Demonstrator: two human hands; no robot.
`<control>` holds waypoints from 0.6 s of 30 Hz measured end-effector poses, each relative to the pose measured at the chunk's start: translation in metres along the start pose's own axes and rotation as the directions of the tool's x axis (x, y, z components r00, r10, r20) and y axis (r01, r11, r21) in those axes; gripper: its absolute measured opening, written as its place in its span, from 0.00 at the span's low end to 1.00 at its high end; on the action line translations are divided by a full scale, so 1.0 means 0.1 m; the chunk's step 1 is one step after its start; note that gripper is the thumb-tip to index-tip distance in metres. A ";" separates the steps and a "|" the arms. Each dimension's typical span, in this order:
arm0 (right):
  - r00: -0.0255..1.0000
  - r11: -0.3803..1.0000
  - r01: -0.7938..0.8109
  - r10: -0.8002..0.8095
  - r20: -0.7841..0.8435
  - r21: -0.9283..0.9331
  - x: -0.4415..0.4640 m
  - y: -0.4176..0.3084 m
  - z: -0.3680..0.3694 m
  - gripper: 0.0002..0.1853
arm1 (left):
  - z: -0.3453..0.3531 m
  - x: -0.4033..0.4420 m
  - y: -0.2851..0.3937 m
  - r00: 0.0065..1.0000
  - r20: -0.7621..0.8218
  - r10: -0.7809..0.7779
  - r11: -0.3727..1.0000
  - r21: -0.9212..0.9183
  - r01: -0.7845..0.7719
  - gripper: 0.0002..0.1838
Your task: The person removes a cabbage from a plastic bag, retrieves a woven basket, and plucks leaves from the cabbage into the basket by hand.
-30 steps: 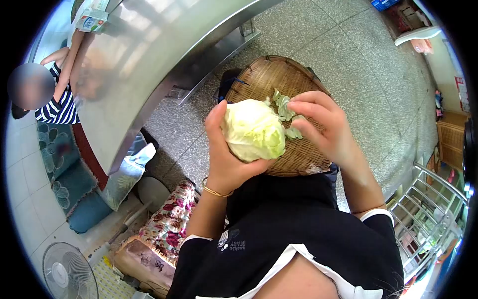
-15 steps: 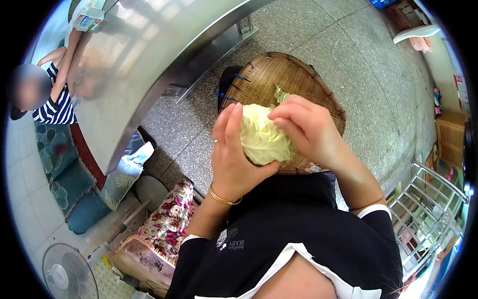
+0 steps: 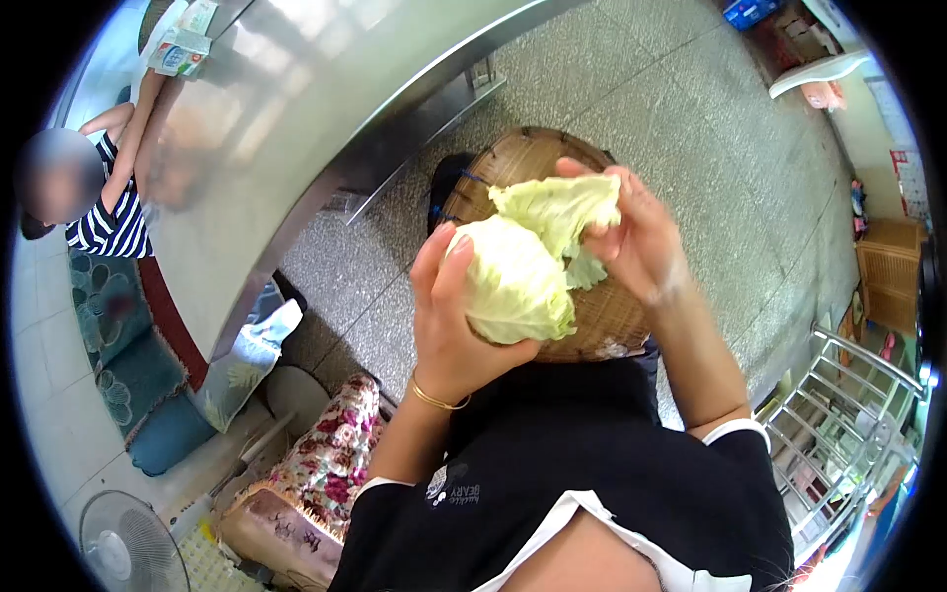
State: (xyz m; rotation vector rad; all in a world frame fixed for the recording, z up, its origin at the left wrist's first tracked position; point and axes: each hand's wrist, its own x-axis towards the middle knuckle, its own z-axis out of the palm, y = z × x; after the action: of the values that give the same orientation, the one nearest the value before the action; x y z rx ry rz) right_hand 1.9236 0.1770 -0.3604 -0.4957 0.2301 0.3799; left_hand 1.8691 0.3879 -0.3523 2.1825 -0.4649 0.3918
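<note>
My left hand (image 3: 446,321) is wrapped round the left and lower side of a pale green cabbage (image 3: 515,281). Between the thumb and fingers of my right hand (image 3: 636,232) is a cabbage leaf (image 3: 562,209), lifted off the upper right of the head. Whether the leaf is still joined to the head is hard to make out. Below both hands lies a round woven bamboo tray (image 3: 592,331) on my lap. Part of a greener leaf (image 3: 587,268) shows under my right hand.
To the left stands a large metal-topped table (image 3: 296,109), where another person in a striped shirt (image 3: 123,212) sits near a tissue packet (image 3: 182,51). A fan (image 3: 118,548) is at lower left, a metal rack (image 3: 838,424) at right.
My right hand has moved up and right, peeling a leaf away from the cabbage. The head has tilted and shifted slightly down and left in my left hand.
</note>
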 end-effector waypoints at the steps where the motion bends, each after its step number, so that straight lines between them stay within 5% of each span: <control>1: 0.999 1.000 -0.004 0.005 0.046 -0.019 0.00 0.02 -0.04 0.09 | -0.01 0.02 0.00 1.000 0.001 0.004 1.000 0.017 -0.004 0.55; 4: 0.963 0.953 0.158 -0.091 0.254 -0.259 0.01 0.07 -0.01 0.09 | 0.01 0.04 -0.04 1.000 -0.008 0.013 1.000 0.025 -0.013 0.54; 6: 0.969 0.920 0.189 -0.118 0.217 -0.343 -0.01 0.07 0.05 0.09 | 0.02 0.04 -0.02 1.000 0.001 -0.022 1.000 0.010 0.022 0.56; 8: 0.881 0.787 0.429 -0.258 0.395 -0.443 -0.02 0.09 0.03 0.07 | 0.02 0.06 0.01 0.999 0.001 -0.046 0.999 0.028 0.046 0.56; 10: 0.919 0.785 0.365 -0.219 0.326 -0.501 -0.09 0.08 0.07 0.13 | 0.04 0.07 -0.01 0.997 -0.003 -0.075 0.996 0.040 0.075 0.56; 12: 0.858 0.795 0.500 -0.401 0.321 -0.343 -0.05 0.11 0.02 0.14 | 0.03 0.06 -0.09 0.989 -0.056 -0.135 0.989 -0.075 0.130 0.57; 14: 0.914 0.912 0.397 -0.383 0.129 -0.102 -0.02 -0.01 0.04 0.14 | 0.07 -0.04 -0.19 0.951 -0.016 -0.308 0.859 -0.435 0.270 0.58; 16: 0.961 0.964 0.267 -0.265 0.077 -0.018 -0.02 -0.07 -0.07 0.11 | 0.05 0.00 -0.18 0.952 -0.048 -0.304 0.688 -0.702 0.185 0.60; 18: 0.963 0.964 0.265 -0.265 0.054 0.007 -0.02 -0.05 -0.10 0.10 | 0.06 -0.02 -0.26 0.972 -0.050 -0.229 0.727 -0.672 0.137 0.60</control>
State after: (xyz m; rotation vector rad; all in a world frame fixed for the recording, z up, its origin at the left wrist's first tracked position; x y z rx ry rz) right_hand 1.9228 0.1676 -0.3667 -0.5081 0.1088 0.1308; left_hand 1.8796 0.3982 -0.3745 1.4662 -0.2516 0.2064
